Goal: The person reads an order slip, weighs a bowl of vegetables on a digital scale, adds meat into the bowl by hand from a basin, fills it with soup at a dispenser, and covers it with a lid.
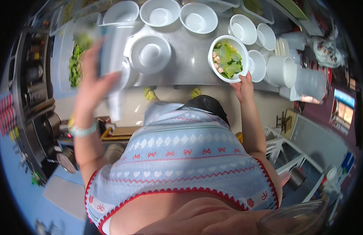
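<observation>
My right hand (244, 88) grips the near rim of a round white bowl (211, 60), thumb and fingers at its edge. In that bowl are pale green vegetable slices (228, 55), darker leaves and several pink chunks (216, 60). My left hand (93, 73) is motion-blurred at the left end of the counter, thumb spread from the fingers. A blurred white object (115, 50) lies just right of it; whether the hand holds it is unclear. Beyond the fingers is a clear tub (64, 58) with chopped greens (76, 66).
A white bowl (150, 54) sits on the steel counter (187, 64). More white bowls (160, 11) line its far side, before clear tubs of food (254, 8). Stacked white containers (281, 72) and clear ones (310, 83) crowd the right end.
</observation>
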{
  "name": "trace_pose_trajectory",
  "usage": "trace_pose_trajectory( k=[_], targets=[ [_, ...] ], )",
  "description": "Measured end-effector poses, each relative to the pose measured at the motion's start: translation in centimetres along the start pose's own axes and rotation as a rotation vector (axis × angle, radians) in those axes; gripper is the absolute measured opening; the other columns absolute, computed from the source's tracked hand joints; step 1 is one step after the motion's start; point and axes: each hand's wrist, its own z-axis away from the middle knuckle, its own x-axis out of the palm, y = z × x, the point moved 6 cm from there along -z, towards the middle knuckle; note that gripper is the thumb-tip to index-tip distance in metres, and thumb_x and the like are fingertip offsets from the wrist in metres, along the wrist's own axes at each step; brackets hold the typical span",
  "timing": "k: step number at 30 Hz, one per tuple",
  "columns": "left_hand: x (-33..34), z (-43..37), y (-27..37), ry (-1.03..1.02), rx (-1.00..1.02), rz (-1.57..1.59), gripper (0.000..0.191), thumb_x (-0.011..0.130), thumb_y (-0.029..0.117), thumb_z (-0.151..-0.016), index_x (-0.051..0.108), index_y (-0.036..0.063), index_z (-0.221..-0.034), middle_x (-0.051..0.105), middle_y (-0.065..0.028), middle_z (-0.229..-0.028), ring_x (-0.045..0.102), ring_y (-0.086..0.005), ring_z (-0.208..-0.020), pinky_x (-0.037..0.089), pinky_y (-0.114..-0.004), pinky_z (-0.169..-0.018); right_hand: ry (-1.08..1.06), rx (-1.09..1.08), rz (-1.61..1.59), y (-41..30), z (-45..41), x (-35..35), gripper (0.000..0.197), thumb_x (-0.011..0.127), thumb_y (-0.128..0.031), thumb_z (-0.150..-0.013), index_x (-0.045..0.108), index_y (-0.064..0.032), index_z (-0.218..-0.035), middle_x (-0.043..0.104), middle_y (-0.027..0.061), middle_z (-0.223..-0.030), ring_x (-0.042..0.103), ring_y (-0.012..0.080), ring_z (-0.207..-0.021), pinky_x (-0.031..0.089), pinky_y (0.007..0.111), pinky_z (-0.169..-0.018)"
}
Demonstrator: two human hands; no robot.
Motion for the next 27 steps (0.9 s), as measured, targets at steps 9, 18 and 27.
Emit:
trace_pose_trajectory(
  k=[9,18,27],
  targets=[
    [28.1,1.5,-2.6,-0.013,-0.268,-0.375,0.079,0.068,0.057,-0.059,0.045,0.0371,-0.133,0.03,-0.0222,-0.137,0.031,-0.0535,-0.117,0.029,-0.069,-0.089,-0.265,0.0,0.089,-5.6,4.8,3.4,0.045,0.038,-0.005,-0.094,0.027,-0.0067,-0.138,0.052,0.0177,-0.121,0.066,0.0274,-0.092,0.062,0.033,-0.063],
    [34.9,-0.2,-3.3,0.113,-0.33,-0.43,0.068,0.063,0.039,-0.078,0.039,0.0207,-0.139,0.017,-0.03,-0.145,0.036,-0.0521,-0.116,0.033,-0.061,-0.091,-0.25,0.079,0.133,-1.2,0.0,2.3,0.044,0.04,-0.006,-0.094,0.028,-0.0078,-0.136,0.052,0.0194,-0.118,0.064,0.0292,-0.093,0.06,0.037,-0.066],
    [29.8,8.5,-10.8,0.15,-0.228,0.289,0.039,0.049,-0.001,-0.084,0.055,0.0036,-0.123,0.058,-0.0128,-0.117,0.057,-0.019,-0.106,0.045,-0.028,-0.091,-0.421,0.064,0.135,3.2,-1.9,5.4,0.039,0.038,-0.01,-0.097,0.026,-0.0074,-0.134,0.052,0.019,-0.118,0.066,0.03,-0.086,0.059,0.037,-0.068]
  ],
)
